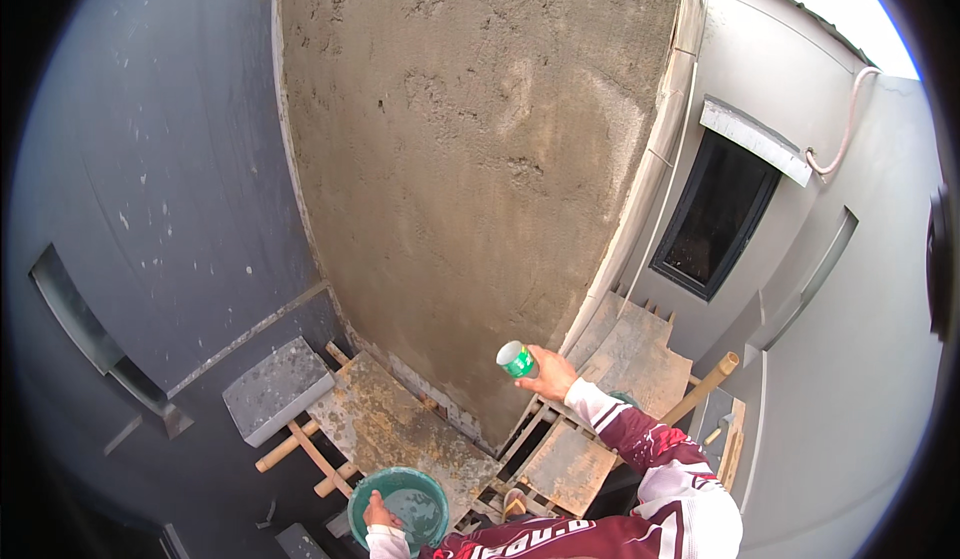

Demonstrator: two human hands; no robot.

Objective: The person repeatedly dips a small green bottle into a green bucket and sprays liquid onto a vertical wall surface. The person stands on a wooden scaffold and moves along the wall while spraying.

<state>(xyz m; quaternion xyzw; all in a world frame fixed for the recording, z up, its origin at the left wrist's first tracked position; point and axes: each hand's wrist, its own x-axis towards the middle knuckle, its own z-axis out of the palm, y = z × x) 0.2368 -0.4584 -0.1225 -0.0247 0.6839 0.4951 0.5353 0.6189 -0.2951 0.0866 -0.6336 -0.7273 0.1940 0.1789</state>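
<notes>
My right hand [545, 376] grips a small green cylindrical container [519, 363] with a white interior, tilted and held out before the rough grey-brown plastered wall [460, 179]. At the bottom, my left hand [382, 512] grips the rim of a round green bucket [425, 489], which holds grey liquid. A splattered board platform [400, 409] lies below the wall, just behind the bucket.
A grey block [275, 389] rests left of the platform. More boards [635, 354] on bamboo poles [725, 369] stand to the right, with gaps between planks near my sandalled foot [515, 504]. Painted walls with a dark-framed window [715, 214] flank both sides.
</notes>
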